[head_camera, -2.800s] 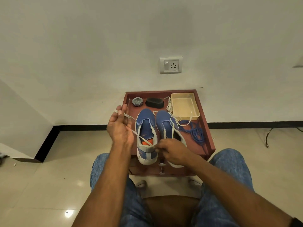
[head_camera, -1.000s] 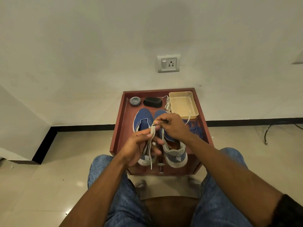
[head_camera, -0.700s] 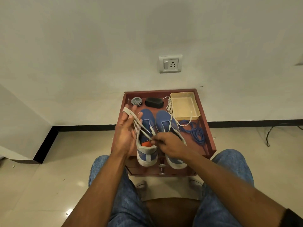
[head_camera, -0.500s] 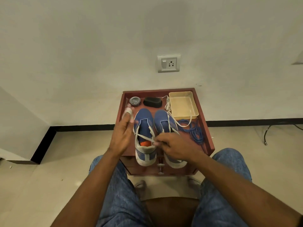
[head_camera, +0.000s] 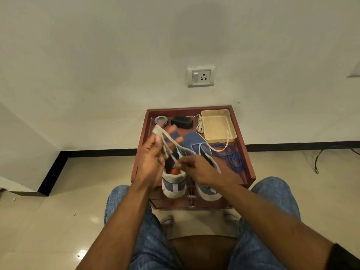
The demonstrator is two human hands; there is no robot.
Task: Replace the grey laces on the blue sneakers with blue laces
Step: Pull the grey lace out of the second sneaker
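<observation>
Two hands [head_camera: 151, 160] [head_camera: 196, 168] stretch flat grey lace [head_camera: 169, 140] over sneaker [head_camera: 174, 182].

No legible text anywhere, sneakers [head_camera: 173, 184] show no readable brand, round tin [head_camera: 161, 120] lid possibly printed, too blurry

Your two sneakers [head_camera: 196, 145] sit side by side on the table [head_camera: 249, 162]. Behind them lie a tin [head_camera: 161, 120] at left, a brush [head_camera: 182, 122] beside it, and a tray [head_camera: 218, 125] at right. A loose lace pile [head_camera: 231, 155] lies right of the sneakers.
</observation>
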